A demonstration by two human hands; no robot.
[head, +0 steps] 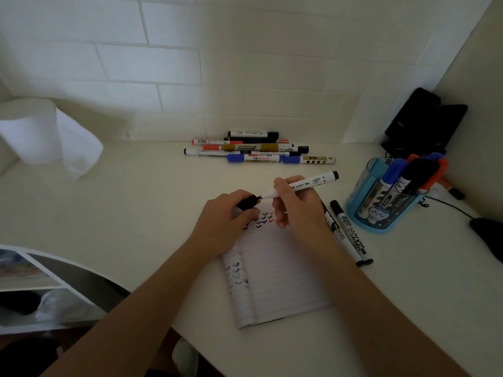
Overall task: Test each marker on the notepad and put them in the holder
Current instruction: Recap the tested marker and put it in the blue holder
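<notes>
My right hand (294, 202) grips a white marker (307, 183) with a black end, its tip pointing left over the top of the lined notepad (277, 273). My left hand (228, 221) holds the marker's black cap (247, 201) right at the tip; cap and tip touch or nearly touch. Small check marks in dark, blue and red (261, 220) sit at the top of the page. A pile of several markers (258, 149) lies by the wall. The blue holder (381, 197) at the right contains several markers.
Two black-capped markers (349, 235) lie right of the notepad. A paper towel roll (35, 131) stands at the back left. Black devices (424, 121) and a cable (449, 206) sit in the right corner, with a dark object (487, 232) at the right edge.
</notes>
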